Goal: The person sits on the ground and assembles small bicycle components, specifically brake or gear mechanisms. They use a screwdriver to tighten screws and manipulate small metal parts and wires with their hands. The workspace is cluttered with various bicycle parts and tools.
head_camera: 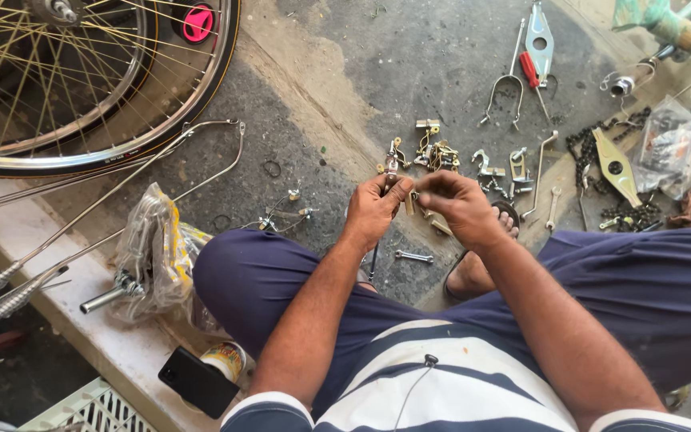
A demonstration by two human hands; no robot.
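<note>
My left hand [375,210] and my right hand [459,204] meet over the concrete floor, just above my knees. Between their fingertips they pinch a small brass-coloured metal fitting [409,200], the left hand also gripping a thin rod that hangs down past it. Right beyond the hands lies a scatter of small bicycle brake parts and brackets [435,152]. A small spanner [413,256] lies on the floor under the hands.
A spoked bicycle wheel [81,88] leans at the top left. Long metal stays [121,192] and a clear plastic bag [153,248] rest on the ledge. A chain [593,152], a red-handled screwdriver [531,72], another bag [669,148] and a phone [199,382] lie around.
</note>
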